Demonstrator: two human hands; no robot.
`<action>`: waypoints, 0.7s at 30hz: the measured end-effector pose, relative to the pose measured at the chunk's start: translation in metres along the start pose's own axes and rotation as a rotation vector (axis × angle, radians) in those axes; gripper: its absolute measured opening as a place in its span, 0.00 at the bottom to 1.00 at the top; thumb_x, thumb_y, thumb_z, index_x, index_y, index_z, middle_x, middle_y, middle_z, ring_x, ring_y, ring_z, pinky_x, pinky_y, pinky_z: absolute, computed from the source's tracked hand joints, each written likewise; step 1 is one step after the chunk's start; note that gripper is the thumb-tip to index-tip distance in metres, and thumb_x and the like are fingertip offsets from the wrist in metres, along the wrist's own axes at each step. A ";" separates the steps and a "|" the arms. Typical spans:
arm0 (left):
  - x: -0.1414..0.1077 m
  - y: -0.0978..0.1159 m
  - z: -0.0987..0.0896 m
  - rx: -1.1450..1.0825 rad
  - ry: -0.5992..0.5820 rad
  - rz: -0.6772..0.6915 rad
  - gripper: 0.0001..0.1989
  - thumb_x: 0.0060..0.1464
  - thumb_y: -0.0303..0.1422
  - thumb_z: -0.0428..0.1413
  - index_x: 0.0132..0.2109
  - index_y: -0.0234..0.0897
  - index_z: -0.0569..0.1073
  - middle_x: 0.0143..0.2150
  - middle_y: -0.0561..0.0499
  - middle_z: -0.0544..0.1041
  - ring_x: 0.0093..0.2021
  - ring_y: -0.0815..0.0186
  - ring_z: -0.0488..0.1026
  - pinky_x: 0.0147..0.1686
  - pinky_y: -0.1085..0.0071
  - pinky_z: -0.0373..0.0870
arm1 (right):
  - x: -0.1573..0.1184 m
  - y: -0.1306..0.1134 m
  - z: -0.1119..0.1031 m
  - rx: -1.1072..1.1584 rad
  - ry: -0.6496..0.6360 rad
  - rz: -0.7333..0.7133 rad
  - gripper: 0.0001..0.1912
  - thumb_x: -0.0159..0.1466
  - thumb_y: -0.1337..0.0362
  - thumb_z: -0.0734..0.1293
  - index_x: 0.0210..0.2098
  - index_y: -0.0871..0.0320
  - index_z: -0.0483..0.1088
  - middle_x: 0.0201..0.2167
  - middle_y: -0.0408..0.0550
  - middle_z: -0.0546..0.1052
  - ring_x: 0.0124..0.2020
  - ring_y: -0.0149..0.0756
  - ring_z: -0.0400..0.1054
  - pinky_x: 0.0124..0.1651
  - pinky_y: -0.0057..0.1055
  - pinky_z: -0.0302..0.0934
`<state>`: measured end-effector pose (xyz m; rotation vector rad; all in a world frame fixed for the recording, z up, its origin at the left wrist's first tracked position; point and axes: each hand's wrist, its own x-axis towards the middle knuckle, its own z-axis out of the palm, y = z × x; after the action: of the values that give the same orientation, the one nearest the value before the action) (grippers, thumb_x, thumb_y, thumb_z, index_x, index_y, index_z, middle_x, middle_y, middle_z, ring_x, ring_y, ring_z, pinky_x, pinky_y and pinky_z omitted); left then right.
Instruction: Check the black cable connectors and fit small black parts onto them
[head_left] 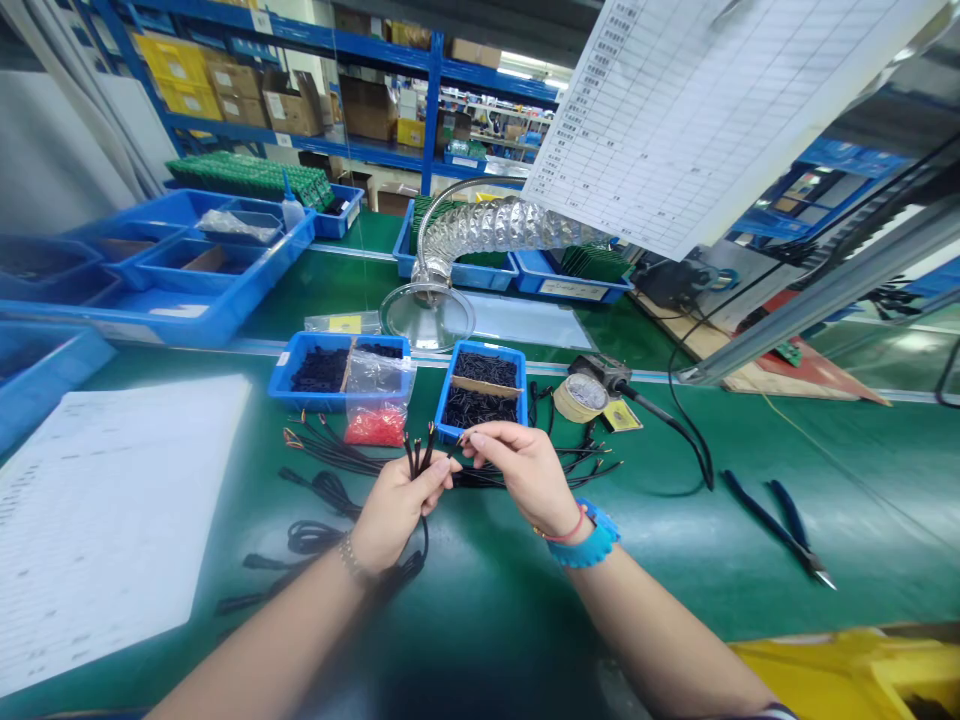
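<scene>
My left hand is closed around several black cables, their bared ends sticking up above the fingers. My right hand pinches at the tip of one of these cables, just right of my left hand. Whether a small piece sits between the right fingertips is too small to tell. Just beyond the hands stands a blue bin of short black tube pieces, split by a cardboard divider. Further black cables lie on the green bench, behind and left of my hands.
Left of the bin are another blue bin and a bag of red pieces. A fume hood with a silver duct stands behind. Cutting pliers, a solder-sponge-like round tin and a yellow crate are right; printed sheets lie left.
</scene>
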<state>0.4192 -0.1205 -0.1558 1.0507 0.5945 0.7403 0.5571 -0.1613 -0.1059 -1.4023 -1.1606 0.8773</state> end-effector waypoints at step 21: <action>-0.001 0.001 0.000 -0.111 -0.057 -0.020 0.11 0.51 0.37 0.51 0.32 0.31 0.68 0.25 0.53 0.64 0.20 0.77 0.53 0.18 0.76 0.46 | 0.000 0.003 0.006 0.132 -0.090 0.013 0.05 0.55 0.65 0.65 0.29 0.61 0.71 0.22 0.43 0.71 0.24 0.27 0.62 0.30 0.29 0.58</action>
<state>0.4179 -0.1211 -0.1549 0.9588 0.5086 0.7151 0.5515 -0.1598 -0.1095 -1.2757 -1.1410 1.0165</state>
